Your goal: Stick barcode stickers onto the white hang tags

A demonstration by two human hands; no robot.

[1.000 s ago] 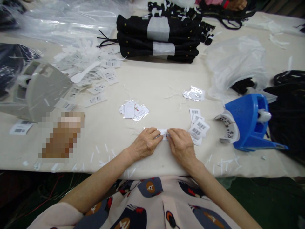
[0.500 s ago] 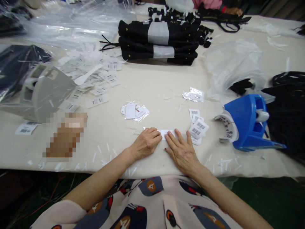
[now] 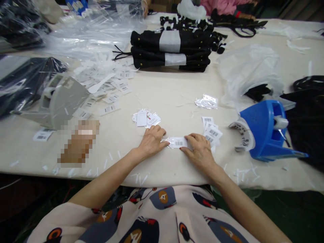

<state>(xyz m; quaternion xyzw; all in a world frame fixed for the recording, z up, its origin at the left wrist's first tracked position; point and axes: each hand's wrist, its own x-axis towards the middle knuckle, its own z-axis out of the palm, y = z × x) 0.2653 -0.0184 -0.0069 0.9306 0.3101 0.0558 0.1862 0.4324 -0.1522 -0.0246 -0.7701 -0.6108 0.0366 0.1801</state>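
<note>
Two hands meet over one white tag on the pale table.

The right hand has its right end between thumb and fingers; the left hand touches the other end, thumb apart from fingertips (whether it pinches, I can't tell from here). Barcode stickers lie just beside the right hand, near a blue tape dispenser.

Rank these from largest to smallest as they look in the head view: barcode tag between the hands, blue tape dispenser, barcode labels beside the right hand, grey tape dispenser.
1. blue tape dispenser and grey tape dispenser: too alike to rank
2. barcode labels
3. barcode tag, partly covered
</note>
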